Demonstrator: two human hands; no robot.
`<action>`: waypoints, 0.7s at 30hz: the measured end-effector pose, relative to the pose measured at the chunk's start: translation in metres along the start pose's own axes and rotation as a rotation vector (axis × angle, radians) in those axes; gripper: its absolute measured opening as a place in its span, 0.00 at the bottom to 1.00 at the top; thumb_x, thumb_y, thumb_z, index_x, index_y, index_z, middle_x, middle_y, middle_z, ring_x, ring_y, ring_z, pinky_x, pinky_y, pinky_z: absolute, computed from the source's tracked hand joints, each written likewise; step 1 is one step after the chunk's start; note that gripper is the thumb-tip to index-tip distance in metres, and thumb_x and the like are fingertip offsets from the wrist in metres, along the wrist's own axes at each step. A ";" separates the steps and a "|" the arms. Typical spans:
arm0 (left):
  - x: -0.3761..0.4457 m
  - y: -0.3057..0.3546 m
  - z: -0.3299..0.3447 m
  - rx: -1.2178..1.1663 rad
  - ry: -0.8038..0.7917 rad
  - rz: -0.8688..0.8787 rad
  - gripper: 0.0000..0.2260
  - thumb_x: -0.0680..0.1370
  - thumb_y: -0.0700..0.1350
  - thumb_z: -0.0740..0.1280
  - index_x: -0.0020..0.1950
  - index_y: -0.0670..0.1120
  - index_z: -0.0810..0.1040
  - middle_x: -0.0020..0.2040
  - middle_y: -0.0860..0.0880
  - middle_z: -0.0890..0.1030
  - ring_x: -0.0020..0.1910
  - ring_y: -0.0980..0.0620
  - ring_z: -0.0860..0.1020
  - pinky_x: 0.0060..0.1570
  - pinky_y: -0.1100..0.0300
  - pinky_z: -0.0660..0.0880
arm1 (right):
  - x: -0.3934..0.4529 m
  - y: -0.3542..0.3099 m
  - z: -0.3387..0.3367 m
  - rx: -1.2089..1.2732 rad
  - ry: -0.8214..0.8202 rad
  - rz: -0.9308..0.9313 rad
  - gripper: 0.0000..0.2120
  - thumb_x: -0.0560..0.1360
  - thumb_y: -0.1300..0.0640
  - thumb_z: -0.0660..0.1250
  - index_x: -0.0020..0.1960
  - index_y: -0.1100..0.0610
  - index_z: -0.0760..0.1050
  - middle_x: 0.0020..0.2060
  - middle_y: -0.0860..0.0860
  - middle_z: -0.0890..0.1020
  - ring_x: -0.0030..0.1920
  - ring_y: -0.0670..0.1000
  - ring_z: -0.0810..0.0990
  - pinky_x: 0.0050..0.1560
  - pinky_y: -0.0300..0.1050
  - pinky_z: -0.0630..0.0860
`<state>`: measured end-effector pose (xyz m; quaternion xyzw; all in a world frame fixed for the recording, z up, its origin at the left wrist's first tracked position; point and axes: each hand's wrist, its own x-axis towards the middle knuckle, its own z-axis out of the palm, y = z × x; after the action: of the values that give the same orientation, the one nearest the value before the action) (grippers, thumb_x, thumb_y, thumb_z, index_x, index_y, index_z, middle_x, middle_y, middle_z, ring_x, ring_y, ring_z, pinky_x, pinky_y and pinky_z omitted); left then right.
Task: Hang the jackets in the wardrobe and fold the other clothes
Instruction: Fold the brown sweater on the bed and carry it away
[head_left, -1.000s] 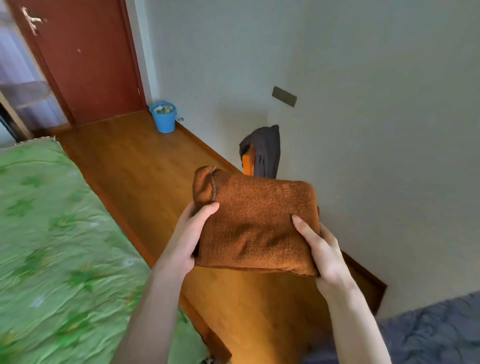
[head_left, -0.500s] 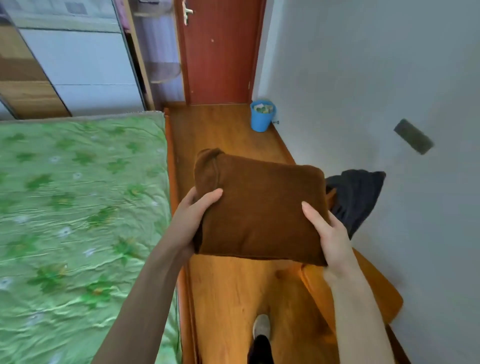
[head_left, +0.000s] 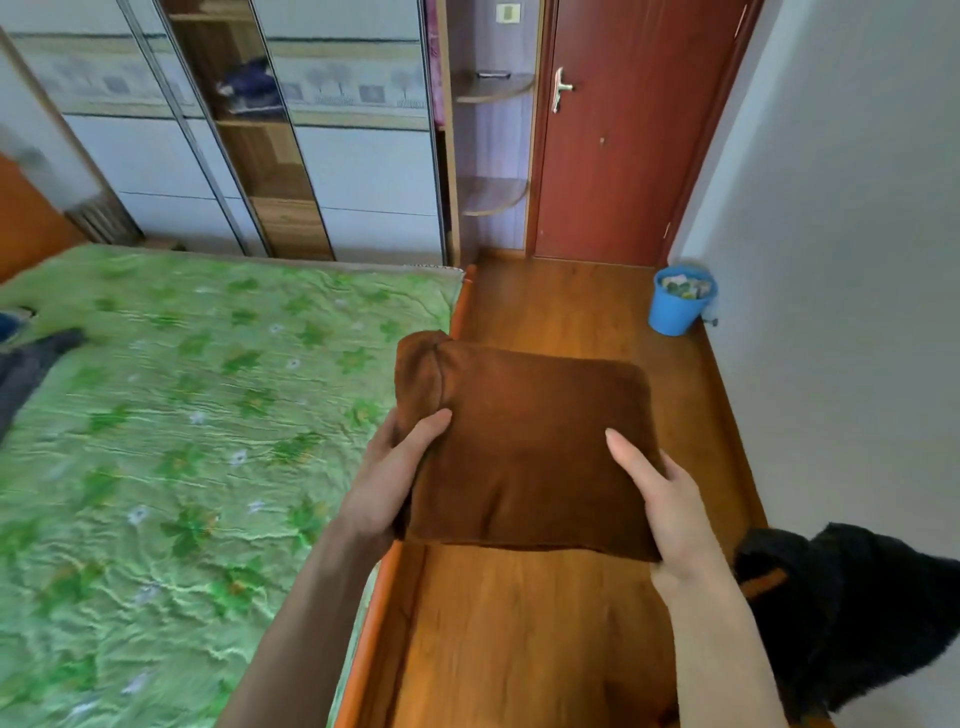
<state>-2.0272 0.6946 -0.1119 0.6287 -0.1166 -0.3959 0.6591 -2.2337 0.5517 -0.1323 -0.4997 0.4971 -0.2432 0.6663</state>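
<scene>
Both hands, left hand (head_left: 387, 483) and right hand (head_left: 670, 512), grip opposite edges of the folded brown garment (head_left: 524, 447), carried above the floor beside the bed (head_left: 182, 415); folding looks done, so next comes setting it down flat, perhaps in the wardrobe (head_left: 270, 156)

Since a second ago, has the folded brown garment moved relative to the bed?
Yes. The folded brown garment, held by the left hand and right hand, has been carried leftward, from near the wall to over the edge of the green bed.
</scene>
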 end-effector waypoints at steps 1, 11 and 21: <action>0.003 0.001 0.004 -0.011 0.014 0.007 0.15 0.78 0.53 0.74 0.64 0.54 0.81 0.52 0.54 0.88 0.51 0.52 0.87 0.52 0.54 0.82 | 0.008 -0.002 -0.002 -0.006 -0.007 0.001 0.40 0.67 0.29 0.71 0.75 0.42 0.69 0.65 0.46 0.80 0.59 0.56 0.82 0.57 0.57 0.83; 0.070 0.019 0.048 -0.040 0.009 -0.003 0.17 0.80 0.50 0.72 0.68 0.49 0.80 0.57 0.47 0.88 0.56 0.46 0.86 0.59 0.48 0.81 | 0.077 -0.035 -0.013 -0.015 -0.039 0.048 0.35 0.70 0.31 0.71 0.72 0.43 0.72 0.63 0.47 0.81 0.59 0.56 0.82 0.62 0.60 0.81; 0.236 0.062 0.095 -0.056 -0.045 0.014 0.19 0.79 0.52 0.73 0.68 0.50 0.79 0.57 0.47 0.88 0.55 0.45 0.86 0.58 0.47 0.82 | 0.232 -0.115 0.008 -0.073 -0.020 -0.011 0.42 0.63 0.27 0.70 0.74 0.42 0.71 0.65 0.48 0.81 0.60 0.58 0.82 0.62 0.62 0.81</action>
<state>-1.9102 0.4606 -0.1191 0.6003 -0.1246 -0.4081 0.6764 -2.1167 0.3207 -0.1255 -0.5289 0.4963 -0.2234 0.6512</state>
